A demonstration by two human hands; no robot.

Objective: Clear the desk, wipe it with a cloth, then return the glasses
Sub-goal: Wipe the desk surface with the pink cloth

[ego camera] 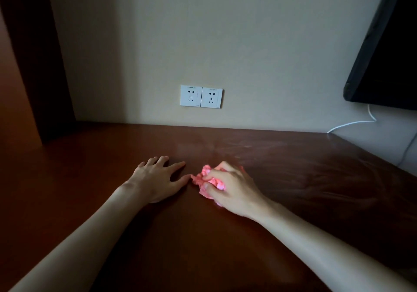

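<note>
Only the one head view here, and it's pretty dim. Using the double wall socket (201, 96) as the anchor: it's two white outlets side by side on the beige wall, just above the back edge of the desk (90, 178). Far to the right of the socket a black screen (388, 54) hangs tilted in the corner, with a white cable (352, 123) running down from it toward the desk's back right corner. Left of the socket there's a dark wooden panel (33, 66) standing upright at the desk's end.

The desk is glossy reddish-brown wood, and below and right of the socket you can see faint streaky smears on the surface.

Straight below the socket, on the desk, the right hand (228, 190) has its fingers curled around a scrunched-up pink cloth (208, 182), pressing it onto the wood. The cloth is bunched up, mostly hidden under the fingers. Just left of it, the left hand (158, 178) lies flat on the desk, fingers spread, thumb tip nearly touching the cloth.
</note>
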